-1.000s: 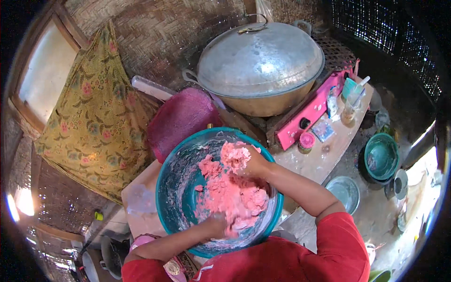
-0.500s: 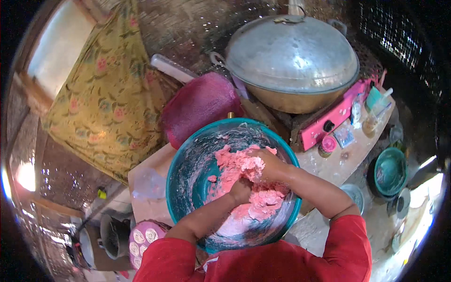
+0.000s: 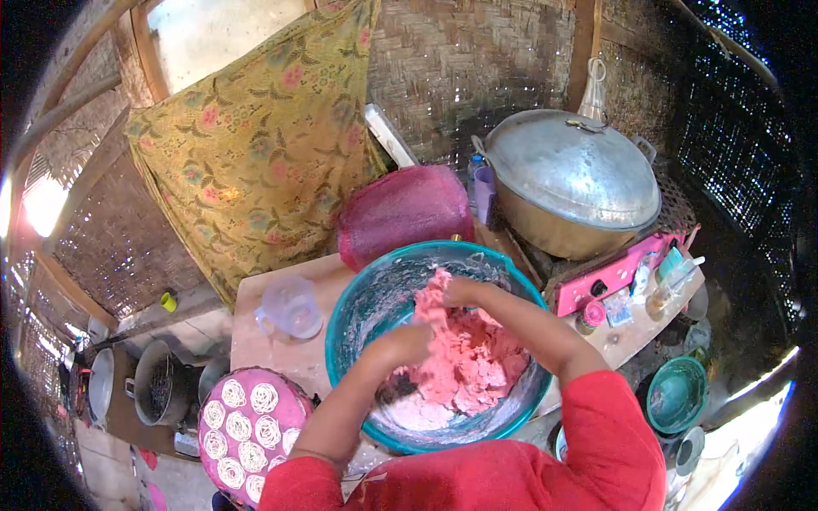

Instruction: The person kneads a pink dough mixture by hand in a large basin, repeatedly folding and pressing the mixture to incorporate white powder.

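A large teal basin holds crumbly pink dough, with pale flour smeared on its walls. My right hand reaches across to the far side of the dough. Its fingers are closed around a raised lump. Over the near left part of the dough, my left hand is blurred by motion, so its fingers cannot be read. Pink dough lies between and beneath both hands.
A clear plastic jug stands left of the basin, beside a pink tray of coiled white noodle nests. Behind are a magenta mesh cover and a big lidded metal pot on a pink stove. A yellow floral cloth hangs at left.
My hands have come apart, the left to the left and the right toward the dough's far side. The whole view has tilted, showing more of the wall and the noodle tray.
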### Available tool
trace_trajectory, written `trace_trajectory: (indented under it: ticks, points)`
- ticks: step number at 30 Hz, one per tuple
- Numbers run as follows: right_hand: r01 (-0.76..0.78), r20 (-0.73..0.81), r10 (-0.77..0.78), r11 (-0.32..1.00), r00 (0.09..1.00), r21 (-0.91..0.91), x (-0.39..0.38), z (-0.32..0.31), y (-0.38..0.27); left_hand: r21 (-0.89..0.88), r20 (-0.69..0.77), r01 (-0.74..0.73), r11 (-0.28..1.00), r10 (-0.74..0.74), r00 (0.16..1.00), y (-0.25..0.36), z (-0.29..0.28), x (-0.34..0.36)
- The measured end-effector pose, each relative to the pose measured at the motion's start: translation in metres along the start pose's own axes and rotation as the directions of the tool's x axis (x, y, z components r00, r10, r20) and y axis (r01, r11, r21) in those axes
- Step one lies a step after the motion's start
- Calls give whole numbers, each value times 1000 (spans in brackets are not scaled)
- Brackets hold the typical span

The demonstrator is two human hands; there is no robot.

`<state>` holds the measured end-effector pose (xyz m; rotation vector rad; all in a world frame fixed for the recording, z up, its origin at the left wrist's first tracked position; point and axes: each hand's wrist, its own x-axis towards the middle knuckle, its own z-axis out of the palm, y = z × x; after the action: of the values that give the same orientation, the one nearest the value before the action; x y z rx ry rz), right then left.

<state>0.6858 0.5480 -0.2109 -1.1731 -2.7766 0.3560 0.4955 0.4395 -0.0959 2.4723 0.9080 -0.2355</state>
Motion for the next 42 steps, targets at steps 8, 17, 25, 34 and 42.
trace_trajectory:
  ticks: [8,17,25,34,42]
  points:
    - [-209,470,-100,802,877,560,21,69,-106,-522,-516,-290,802,-26,856,-79,12,24]
    - [-333,491,329,939,806,-82,-152,-75,-168,-150,-311,-11,989,-37,950,-42,9,13]
    - [-389,369,506,853,780,-348,-105,8,-52,-25,-232,17,1000,-22,972,-38,14,7]
    - [-619,169,640,768,749,-165,-65,38,-8,-97,-150,95,991,-109,983,-45,-1,19]
    - [-167,387,64,957,920,239,-122,-30,-229,-170,-418,-39,985,-36,908,-65,21,26]
